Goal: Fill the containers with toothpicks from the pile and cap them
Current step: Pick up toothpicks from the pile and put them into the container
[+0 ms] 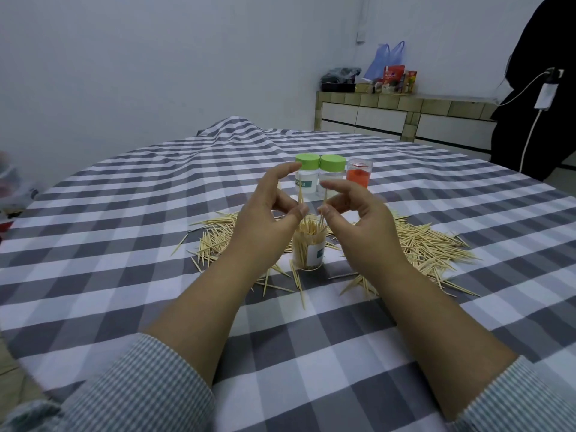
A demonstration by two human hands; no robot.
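Sleeves (140,385) low, both hands, left (261,219) and right (358,226), each pinching light, brittle toothpicks (417,244) mid-shaft over my jar (308,247).

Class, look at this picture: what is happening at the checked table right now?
A person is filling a clear open plastic container with wooden toothpicks. The left hand and right hand each pinch a toothpick above its mouth; it already looks nearly full. A loose pile of toothpicks lies around it on the grey-and-white checked tablecloth. Behind stand two green-capped clear containers and an uncapped orange one.
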